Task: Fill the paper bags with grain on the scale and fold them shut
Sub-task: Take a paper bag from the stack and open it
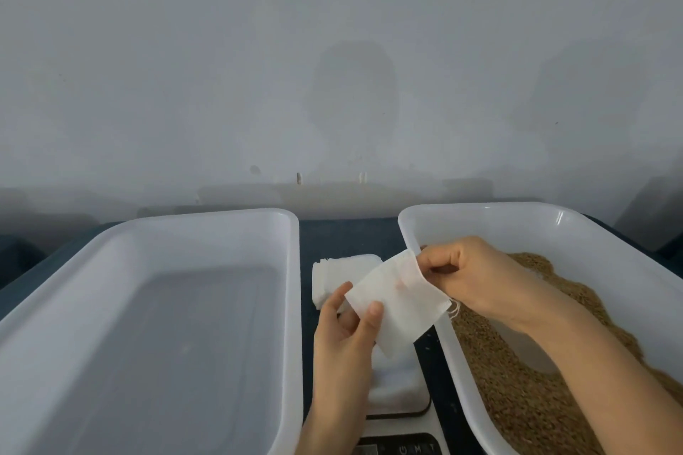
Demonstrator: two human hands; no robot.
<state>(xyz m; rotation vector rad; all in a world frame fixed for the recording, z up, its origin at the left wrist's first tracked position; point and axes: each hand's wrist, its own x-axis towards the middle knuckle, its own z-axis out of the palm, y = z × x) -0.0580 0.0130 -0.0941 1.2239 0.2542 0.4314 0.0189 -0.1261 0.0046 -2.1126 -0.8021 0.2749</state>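
your left hand (345, 338) pinches the paper bag (401, 301) at its 7 o'clock corner, thumb on top; your right hand (476, 279) pinches its 1 o'clock edge with curled fingers. the bag hangs above the scale (417, 399), with the grain (517, 403) in the tray (406, 229) at 3 o'clock.

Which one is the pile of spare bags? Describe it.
Find the empty tray and the grain tray. In the dark gap between them, toward the wall, lies the stack of bags. Unlike the single bag held up nearby, it is layered, lying flat.
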